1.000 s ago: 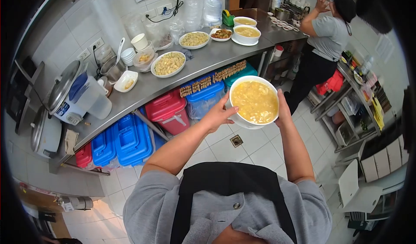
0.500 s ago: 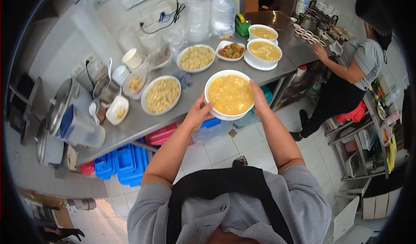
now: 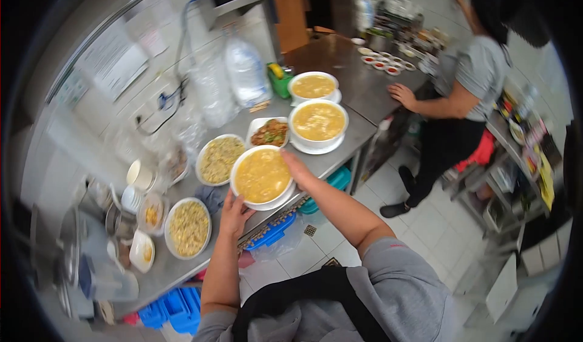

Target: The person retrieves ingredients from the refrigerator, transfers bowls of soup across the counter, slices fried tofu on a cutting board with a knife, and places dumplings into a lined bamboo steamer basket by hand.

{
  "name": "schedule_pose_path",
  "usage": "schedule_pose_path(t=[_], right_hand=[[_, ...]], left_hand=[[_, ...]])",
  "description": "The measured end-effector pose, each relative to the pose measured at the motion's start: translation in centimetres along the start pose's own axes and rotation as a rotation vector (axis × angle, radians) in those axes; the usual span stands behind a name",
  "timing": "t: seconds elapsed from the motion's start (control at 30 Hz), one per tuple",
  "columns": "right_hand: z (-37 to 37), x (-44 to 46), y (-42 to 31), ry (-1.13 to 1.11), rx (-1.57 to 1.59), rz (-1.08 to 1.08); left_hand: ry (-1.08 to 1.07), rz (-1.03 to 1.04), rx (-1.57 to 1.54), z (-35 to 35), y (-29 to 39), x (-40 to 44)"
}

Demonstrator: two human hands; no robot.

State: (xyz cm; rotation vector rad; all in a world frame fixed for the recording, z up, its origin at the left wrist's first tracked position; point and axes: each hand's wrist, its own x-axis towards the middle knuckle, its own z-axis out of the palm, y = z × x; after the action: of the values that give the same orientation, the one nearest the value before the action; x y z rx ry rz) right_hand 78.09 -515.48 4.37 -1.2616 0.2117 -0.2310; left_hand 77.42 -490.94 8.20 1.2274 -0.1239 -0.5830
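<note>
Between my hands is a white bowl of yellow soup point(image 3: 264, 175), with a white plate beneath it, near the counter's front edge. My left hand point(image 3: 234, 215) grips its lower left side, and my right hand point(image 3: 297, 171) holds the right rim. Just behind stands another bowl of soup point(image 3: 319, 122) on a plate, with a further soup bowl point(image 3: 313, 87) beyond it. A square dish of browned food with green bits point(image 3: 268, 133) is partly hidden by my bowl. To the left are two oval dishes of fried rice, one farther back point(image 3: 221, 160) and one nearer point(image 3: 189, 228).
A person in a grey shirt point(image 3: 477, 68) stands at the right, one hand on the steel counter point(image 3: 379, 96). Small sauce dishes point(image 3: 388, 64) sit at the back. Blue bins point(image 3: 176, 308) are under the counter; a clear pitcher point(image 3: 109, 281) stands left.
My view has turned, and the bowl now appears lower left, nearer the counter and overlapping the square dish. The other person has raised one arm toward the wall.
</note>
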Motion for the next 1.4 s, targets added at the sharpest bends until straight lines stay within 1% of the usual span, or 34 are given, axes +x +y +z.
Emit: schedule_pose_path(t=[0.03, 0.1, 0.13, 0.17, 0.2, 0.23, 0.27, 0.3, 0.33, 0.4, 0.43, 0.5, 0.53, 0.6, 0.63, 0.67, 0.73, 0.77, 0.8, 0.87, 0.9, 0.93, 0.97, 1.0, 1.07, 1.1, 1.17, 1.2, 1.27, 1.3, 1.33, 1.4], right_hand=[[0.1, 0.4, 0.3, 0.016, -0.007, -0.047], [0.6, -1.0, -0.6, 0.106, 0.0, -0.064], [0.3, -1.5, -0.3, 0.135, -0.059, -0.138], [-0.6, -1.5, 0.9, 0.149, -0.162, -0.215], [-0.6, -3.4, 1.6, 0.277, -0.166, -0.282], [-0.3, -6.3, 1.8, 0.408, -0.177, -0.345], [-0.2, -9.9, 1.4, 0.525, -0.207, -0.282], [-0.5, -13.4, 2.4, 0.566, -0.178, -0.346], [-1.1, -17.2, 3.7, 0.625, -0.336, -0.351], [-1.2, -26.5, 6.2, 0.728, -0.386, -0.3], [-1.5, -31.0, 7.6, 0.804, -0.483, -0.228], [-1.3, -40.7, 10.9, 0.964, -0.614, -0.022], [-0.6, -45.4, 12.1, 1.052, -0.639, 0.094], [1.4, -55.1, 14.6, 1.192, -0.69, 0.375], [3.0, -59.7, 15.4, 1.272, -0.658, 0.515], [4.8, -64.4, 15.9, 1.339, -0.614, 0.653], [9.5, -73.0, 15.7, 1.455, -0.499, 0.949], [11.5, -76.9, 17.2, 1.534, -0.441, 1.04], [13.7, -80.7, 19.0, 1.606, -0.378, 1.131], [19.3, -86.9, 21.4, 1.678, -0.216, 1.269], [22.3, -89.5, 22.7, 1.696, -0.158, 1.337], [25.1, -91.8, 23.7, 1.708, -0.102, 1.405], [27.7, -94.1, 24.8, 1.7, -0.041, 1.444], [30.2, -96.2, 26.0, 1.688, 0.02, 1.485], [34.4, -100.4, 28.7, 1.686, 0.108, 1.493], [36.4, -102.7, 30.3, 1.669, 0.156, 1.489], [39.8, -106.8, 31.7, 1.648, 0.309, 1.459], [41.1, -109.1, 32.3, 1.664, 0.351, 1.449], [44.0, -113.7, 33.2, 1.7, 0.492, 1.473], [45.0, -115.8, 33.3, 1.701, 0.53, 1.467], [45.4, -118.2, 33.0, 1.768, 0.564, 1.465], [45.3, -122.9, 32.0, 1.905, 0.624, 1.459]], left_hand=[[0.001, 0.017, 0.022, -0.3, -0.2, 0.4], [0.069, 0.046, 0.016, 0.1, -0.6, 0.3], [0.165, 0.027, 0.018, 0.0, -1.4, 0.4], [0.142, 0.063, 0.039, 0.7, -1.1, -0.6], [0.118, 0.128, 0.023, -1.6, -3.2, 0.6], [0.294, 0.147, 0.022, -0.7, -3.7, -0.8], [0.399, 0.204, 0.036, 1.2, -3.7, -2.9], [0.353, 0.315, 0.113, 0.0, -5.6, -3.5], [0.266, 0.399, 0.248, 0.8, -6.2, -5.8], [-0.018, 0.607, 0.537, 1.1, -9.5, -9.0], [-0.132, 0.579, 0.527, 1.3, -11.0, -10.5], [-0.606, 0.525, 0.555, 2.0, -14.2, -14.0], [-0.701, 0.506, 0.525, 2.4, -15.6, -15.5], [-1.016, 0.334, 0.69, 3.8, -17.9, -18.4], [-1.138, 0.307, 0.647, 4.6, -19.2, -19.9], [-1.195, 0.311, 0.636, 5.8, -19.4, -22.0], [-1.434, 0.214, 0.673, 8.2, -19.4, -27.1], [-1.533, 0.257, 0.66, 9.1, -20.6, -28.8], [-1.572, 0.268, 0.658, 10.0, -21.2, -31.1], [-1.809, 0.391, 0.685, 11.5, -22.1, -35.8], [-1.823, 0.402, 0.685, 11.9, -22.8, -38.6], [-1.903, 0.409, 0.672, 12.3, -23.4, -41.7], [-1.979, 0.417, 0.658, 12.6, -24.2, -44.8], [-1.985, 0.426, 0.655, 12.8, -25.0, -48.2], [-2.126, 0.444, 0.705, 12.5, -27.0, -55.3], [-2.139, 0.453, 0.691, 12.3, -28.4, -58.9], [-2.239, 0.334, 0.812, 12.1, -31.3, -66.0], [-2.277, 0.336, 0.813, 12.2, -32.1, -69.4], [-2.432, 0.382, 0.686, 12.6, -33.7, -76.6], [-2.469, 0.43, 0.66, 13.0, -33.4, -79.8], [-2.492, 0.421, 0.664, 13.5, -33.3, -82.6], [-2.515, 0.519, 0.607, 14.8, -33.8, -87.0]])
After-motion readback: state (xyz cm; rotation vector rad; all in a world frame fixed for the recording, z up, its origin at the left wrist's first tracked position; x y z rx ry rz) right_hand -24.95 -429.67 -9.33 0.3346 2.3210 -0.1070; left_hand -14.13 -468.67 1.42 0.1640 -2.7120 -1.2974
